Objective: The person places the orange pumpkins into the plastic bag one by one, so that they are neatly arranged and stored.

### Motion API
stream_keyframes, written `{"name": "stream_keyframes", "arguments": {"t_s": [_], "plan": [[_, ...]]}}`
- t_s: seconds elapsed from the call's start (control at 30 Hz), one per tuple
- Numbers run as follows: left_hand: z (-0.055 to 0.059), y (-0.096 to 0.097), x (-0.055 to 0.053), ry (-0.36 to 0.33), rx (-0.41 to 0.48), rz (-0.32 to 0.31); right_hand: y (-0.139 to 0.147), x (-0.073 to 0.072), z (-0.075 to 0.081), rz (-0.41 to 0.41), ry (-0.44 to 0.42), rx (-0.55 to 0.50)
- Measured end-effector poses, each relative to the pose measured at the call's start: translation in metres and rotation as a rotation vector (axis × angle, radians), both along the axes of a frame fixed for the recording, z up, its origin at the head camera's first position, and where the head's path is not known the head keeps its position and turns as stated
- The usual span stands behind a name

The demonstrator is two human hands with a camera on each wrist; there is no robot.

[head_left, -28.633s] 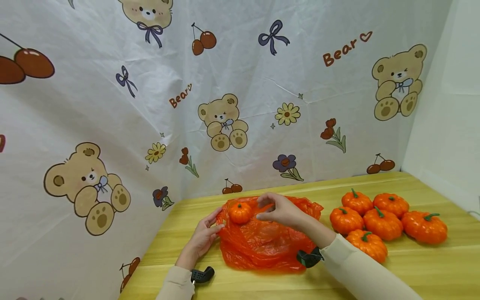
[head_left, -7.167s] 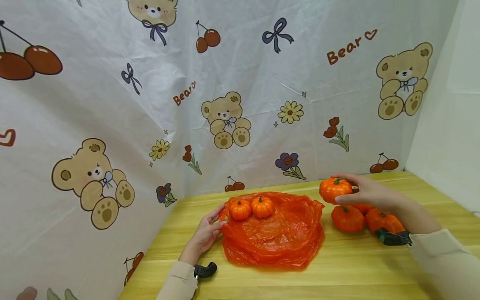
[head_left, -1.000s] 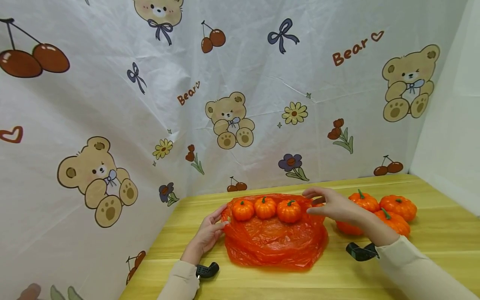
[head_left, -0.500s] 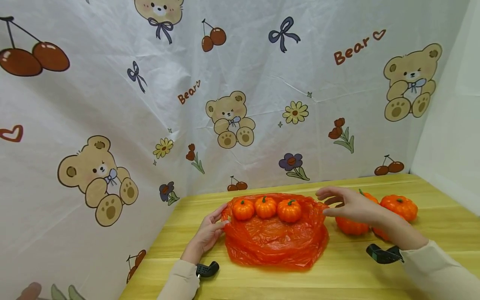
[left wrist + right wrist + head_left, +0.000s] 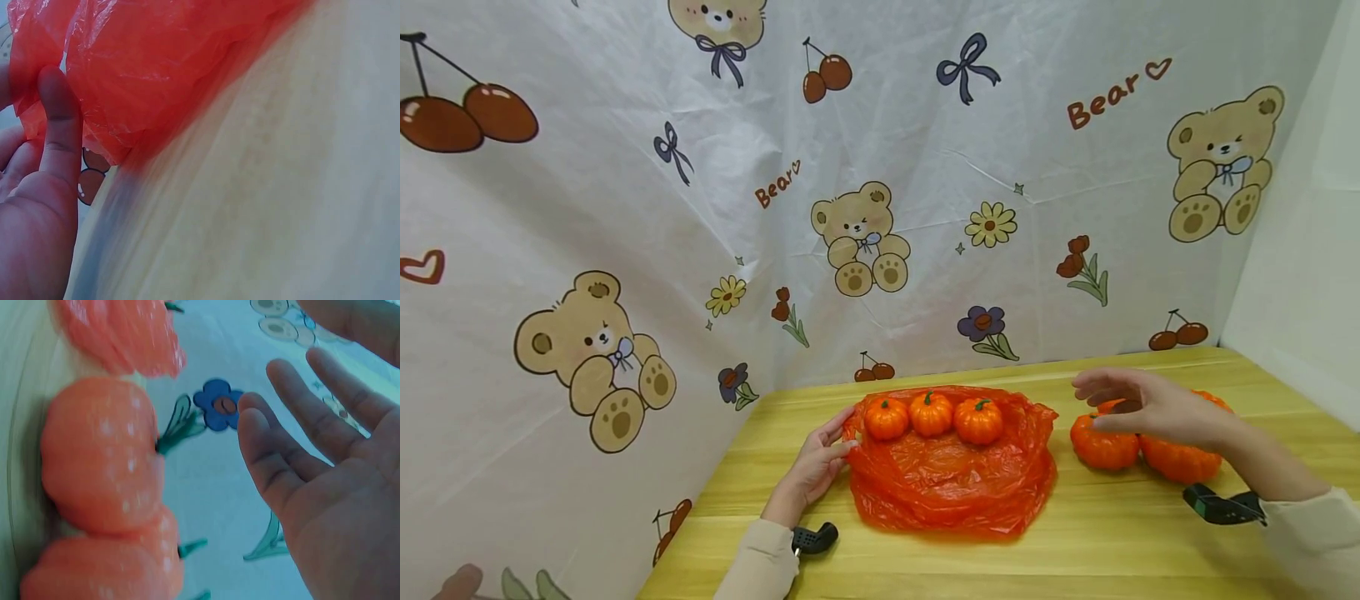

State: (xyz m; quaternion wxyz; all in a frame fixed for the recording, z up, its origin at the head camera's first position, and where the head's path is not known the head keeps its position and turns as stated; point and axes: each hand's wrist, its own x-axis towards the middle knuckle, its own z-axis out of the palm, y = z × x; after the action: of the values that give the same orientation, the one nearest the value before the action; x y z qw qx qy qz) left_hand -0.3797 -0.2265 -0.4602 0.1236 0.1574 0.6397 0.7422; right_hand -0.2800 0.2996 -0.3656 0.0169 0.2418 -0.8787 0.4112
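Note:
A red plastic bag [image 5: 947, 492] lies spread on the wooden table, its mouth facing up. Along its back inside stand three small orange toy pumpkins [image 5: 978, 422] with green stems. My left hand [image 5: 815, 468] pinches the bag's left edge between thumb and fingers; the left wrist view shows the thumb [image 5: 60, 119] against the film. My right hand [image 5: 1172, 408] hovers above the loose pumpkins [image 5: 1105, 443] on the right, fingers spread and nothing in them. In the right wrist view, a pumpkin [image 5: 103, 453] sits apart from the fingers. The hand partly hides this group.
A white cloth printed with bears [image 5: 853, 242] hangs behind the table [image 5: 880, 575], and a plain white wall [image 5: 1300, 292] closes the right side. Black wrist devices [image 5: 815, 539] sit below both hands.
Earlier the bag held one pumpkin, then two, now three. Over the last second my empty right hand has moved right, from the bag to the loose pumpkins. My left hand stays put.

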Motion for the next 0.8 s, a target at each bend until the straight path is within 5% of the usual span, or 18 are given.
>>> {"name": "stream_keyframes", "arguments": {"t_s": [0.8], "plan": [[-0.001,0.000,0.000,-0.010,0.006,0.009,0.081,0.010,-0.028,-0.128,0.052,0.048]]}}
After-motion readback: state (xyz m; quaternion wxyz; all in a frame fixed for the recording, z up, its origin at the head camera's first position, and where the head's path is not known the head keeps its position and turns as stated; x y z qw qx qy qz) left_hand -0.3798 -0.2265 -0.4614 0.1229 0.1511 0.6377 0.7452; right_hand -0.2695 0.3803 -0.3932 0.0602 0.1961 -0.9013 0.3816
